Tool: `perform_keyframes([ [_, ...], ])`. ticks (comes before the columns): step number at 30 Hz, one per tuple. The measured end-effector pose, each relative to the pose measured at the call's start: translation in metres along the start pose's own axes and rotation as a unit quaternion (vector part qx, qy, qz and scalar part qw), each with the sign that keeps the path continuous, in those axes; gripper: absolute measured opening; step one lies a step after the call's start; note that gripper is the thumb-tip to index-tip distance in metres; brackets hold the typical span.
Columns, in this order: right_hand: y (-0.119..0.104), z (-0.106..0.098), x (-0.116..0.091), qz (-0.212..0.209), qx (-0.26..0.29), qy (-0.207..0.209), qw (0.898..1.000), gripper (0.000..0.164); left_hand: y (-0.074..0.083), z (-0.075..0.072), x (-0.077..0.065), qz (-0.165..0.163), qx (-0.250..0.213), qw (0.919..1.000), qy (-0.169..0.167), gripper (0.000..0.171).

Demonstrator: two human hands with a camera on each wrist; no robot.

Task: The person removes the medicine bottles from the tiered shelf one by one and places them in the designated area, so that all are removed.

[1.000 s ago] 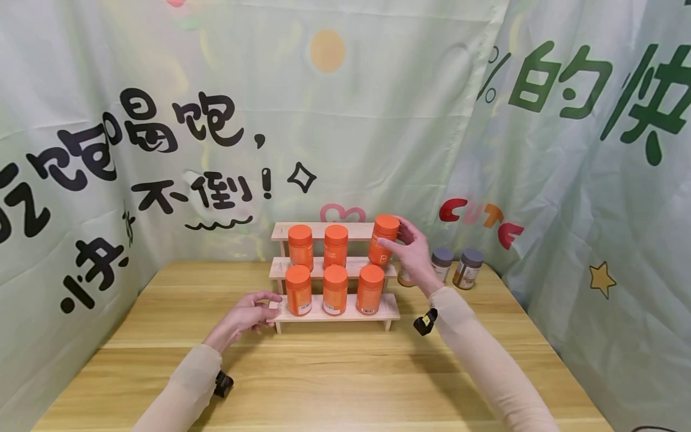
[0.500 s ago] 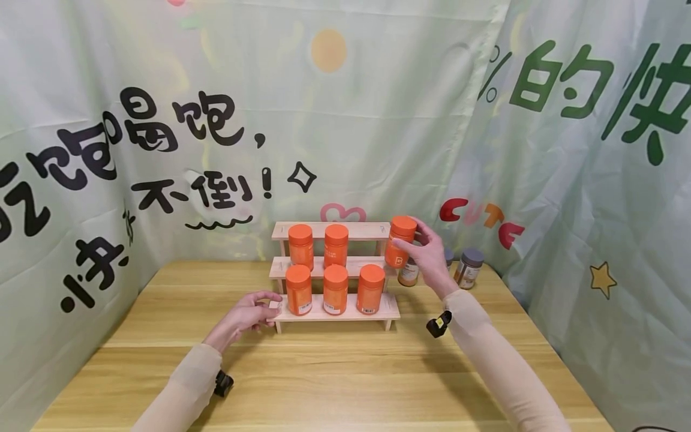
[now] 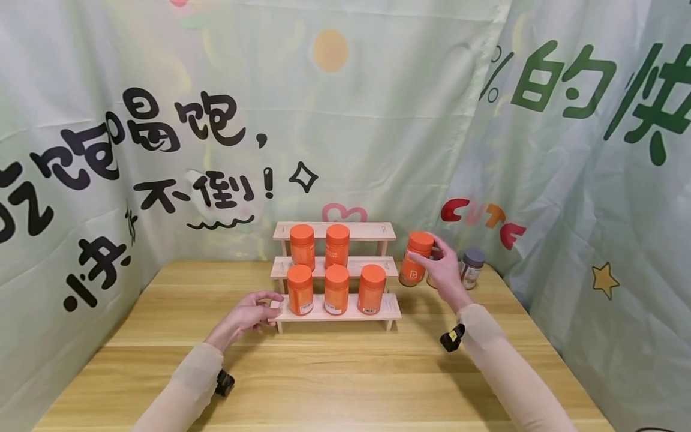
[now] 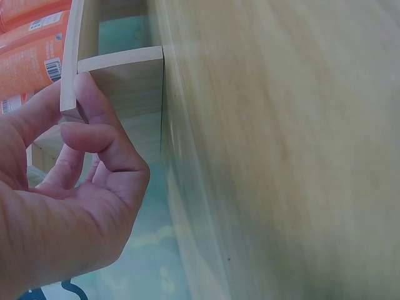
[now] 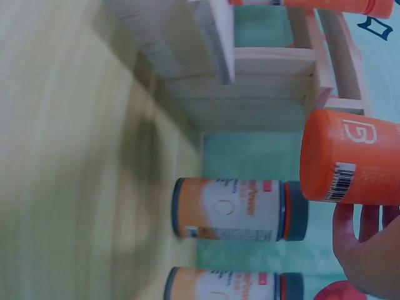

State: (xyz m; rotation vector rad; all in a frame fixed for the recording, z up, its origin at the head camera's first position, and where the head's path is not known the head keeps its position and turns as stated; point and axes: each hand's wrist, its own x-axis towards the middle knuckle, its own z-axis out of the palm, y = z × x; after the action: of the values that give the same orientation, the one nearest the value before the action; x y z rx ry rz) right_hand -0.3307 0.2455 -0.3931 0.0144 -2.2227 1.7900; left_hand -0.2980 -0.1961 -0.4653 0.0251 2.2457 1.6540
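A three-step wooden display shelf (image 3: 281, 266) stands near the back of the table. Two orange jars (image 3: 301, 247) sit on its middle step and three orange jars (image 3: 372, 291) on the lowest. With thumb and finger my left hand (image 3: 248, 313) pinches the left end of the lowest step, also seen in the left wrist view on the board's edge (image 4: 119, 59). To the right of the shelf, my right hand (image 3: 447, 269) grips another orange jar (image 3: 413, 263). In the right wrist view that jar (image 5: 347, 159) is off the table, its base and barcode showing.
Grey-lidded jars with white and orange labels stand right of the shelf; one grey-lidded jar (image 3: 472, 268) shows beyond my right hand, and another jar (image 5: 228, 209) appears in the right wrist view. Printed cloth (image 3: 378, 132) hangs behind and beside the wooden table (image 3: 324, 378).
My right hand has carried the orange jar from over the middle step's right end rightward and down, beside the shelf. My left hand stays on the lowest step.
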Motion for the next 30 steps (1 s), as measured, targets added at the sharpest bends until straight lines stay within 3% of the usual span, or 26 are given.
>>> perform_keyframes([
  [11,0.024,-0.003,-0.007,0.030,-0.013,-0.022,0.999,0.074,-0.001,0.002,0.000,0.004,-0.004,0.9997,0.023,0.039],
  [21,0.043,-0.003,-0.017,0.066,-0.064,-0.036,0.995,0.076,-0.001,0.002,0.001,0.006,-0.004,0.9998,0.018,0.038],
  [30,0.059,-0.007,-0.019,0.076,-0.058,-0.030,0.995,0.076,-0.002,0.002,0.001,0.003,-0.002,0.9998,0.021,0.039],
])
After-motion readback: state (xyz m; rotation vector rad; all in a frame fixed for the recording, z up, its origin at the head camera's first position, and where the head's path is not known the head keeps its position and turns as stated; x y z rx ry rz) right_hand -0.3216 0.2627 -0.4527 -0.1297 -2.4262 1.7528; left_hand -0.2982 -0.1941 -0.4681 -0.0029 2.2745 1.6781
